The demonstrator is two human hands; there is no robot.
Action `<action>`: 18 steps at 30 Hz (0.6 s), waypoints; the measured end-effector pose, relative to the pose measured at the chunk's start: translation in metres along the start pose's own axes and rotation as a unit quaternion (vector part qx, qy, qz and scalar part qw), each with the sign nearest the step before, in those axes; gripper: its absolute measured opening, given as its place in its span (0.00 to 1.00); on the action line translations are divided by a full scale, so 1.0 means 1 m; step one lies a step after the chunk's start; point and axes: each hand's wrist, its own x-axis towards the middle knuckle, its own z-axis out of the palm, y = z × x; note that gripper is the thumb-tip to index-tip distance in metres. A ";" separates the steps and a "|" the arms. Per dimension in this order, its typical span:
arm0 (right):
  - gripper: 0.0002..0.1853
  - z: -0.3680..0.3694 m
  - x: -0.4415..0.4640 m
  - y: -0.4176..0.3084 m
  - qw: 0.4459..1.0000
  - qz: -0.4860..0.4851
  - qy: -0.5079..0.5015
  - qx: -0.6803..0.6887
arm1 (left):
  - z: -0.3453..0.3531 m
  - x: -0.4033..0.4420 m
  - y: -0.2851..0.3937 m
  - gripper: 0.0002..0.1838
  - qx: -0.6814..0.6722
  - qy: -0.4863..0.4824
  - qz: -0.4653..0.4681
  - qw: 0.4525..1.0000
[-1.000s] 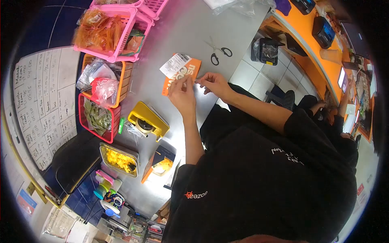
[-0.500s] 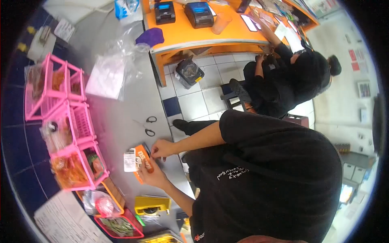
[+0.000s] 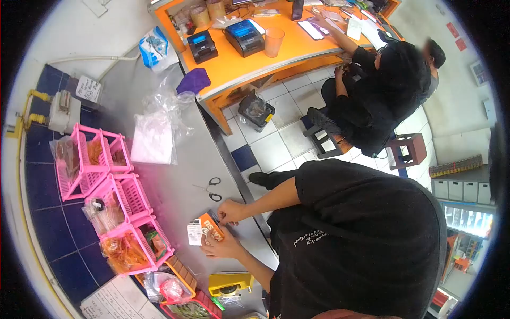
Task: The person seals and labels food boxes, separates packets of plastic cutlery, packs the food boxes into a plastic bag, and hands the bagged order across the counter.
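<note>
The left hand (image 3: 222,245) has its fingers slightly spread and bent over the lower side of an orange box (image 3: 210,224), gripping it; the right hand (image 3: 232,211) has its fingers curled in close together at the box's right edge, and whether they pinch anything is too small to tell. Both hands are over a grey metal bench (image 3: 183,183), with scissors (image 3: 207,189) just above them, pink baskets (image 3: 139,218) along the left, a yellow tape dispenser (image 3: 231,284) near the bottom and white sheets (image 3: 153,139) farther up. Across the top runs an orange-topped bench (image 3: 234,66); a person in black (image 3: 396,95) sits at upper right, above white floor tiles (image 3: 265,151). The box lies at lower centre, its white label (image 3: 194,233) facing up, left of the fingers.
</note>
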 end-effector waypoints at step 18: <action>0.10 -0.012 -0.055 0.019 0.996 -0.067 0.058 0.011 | 0.006 -0.030 -0.011 0.21 0.010 0.084 0.073 0.994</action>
